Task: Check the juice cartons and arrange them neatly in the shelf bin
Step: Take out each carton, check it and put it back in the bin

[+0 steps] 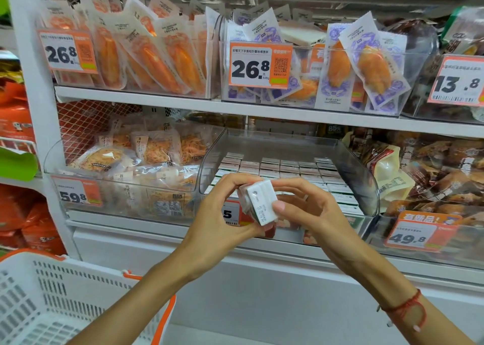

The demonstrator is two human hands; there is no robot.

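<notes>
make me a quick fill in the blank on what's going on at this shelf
1. The carton is held by ____ hands.
2. The rows of cartons stand in a clear ____.
3. The tag above that bin reads ____.
4. The cord on the right wrist is ____.

Missing words: both; bin; 26.8; red

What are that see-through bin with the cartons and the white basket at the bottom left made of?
The clear shelf bin looks like glossy rigid plastic, perhaps acrylic: you see the cartons through its walls, which catch reflections. The white slotted basket looks like matte moulded plastic, given its regular vent slots and orange rim.
</notes>
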